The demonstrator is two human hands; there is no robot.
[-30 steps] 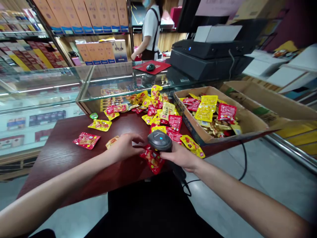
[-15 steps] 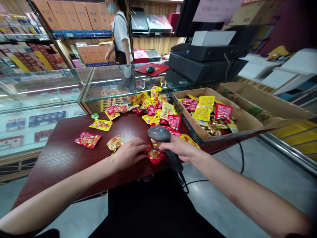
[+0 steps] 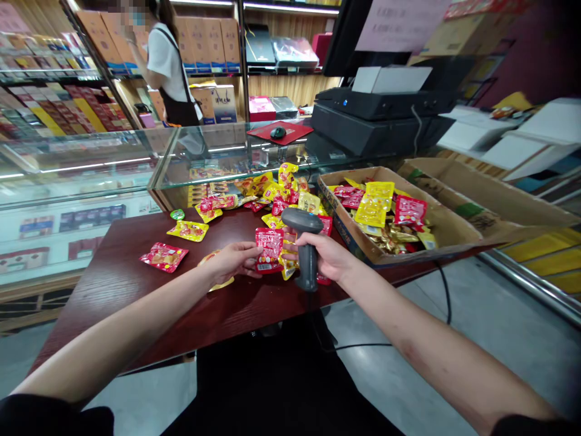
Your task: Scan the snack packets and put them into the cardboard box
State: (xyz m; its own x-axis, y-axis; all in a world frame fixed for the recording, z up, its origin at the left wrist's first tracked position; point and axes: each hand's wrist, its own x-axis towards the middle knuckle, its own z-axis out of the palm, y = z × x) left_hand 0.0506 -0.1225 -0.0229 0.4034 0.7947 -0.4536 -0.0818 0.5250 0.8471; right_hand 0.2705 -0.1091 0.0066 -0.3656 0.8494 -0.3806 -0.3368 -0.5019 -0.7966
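Note:
Upright between the fingers of my left hand (image 3: 236,260) is a red snack packet (image 3: 269,249), its printed back and barcode toward me. My right hand (image 3: 327,255) is wrapped round the handle of a dark barcode scanner (image 3: 308,266), whose head is just right of the packet. Behind both hands lies a pile of red and yellow packets (image 3: 276,197) on the dark wooden table (image 3: 104,303). A yellow packet (image 3: 187,230) and a red packet (image 3: 163,257) lie to the left. A gold packet (image 3: 222,283) is partly hidden under my left hand.
An open cardboard box (image 3: 358,242) of packets stands at the right, beside another open box (image 3: 499,188). A glass counter (image 3: 227,148) with a mouse (image 3: 278,132) and a black machine (image 3: 376,121) is behind. A person (image 3: 170,66) stands beyond it.
My left hand has lifted the red packet off the table and turned its back toward me. The scanner has risen and now stands more upright. The person behind the counter has moved left.

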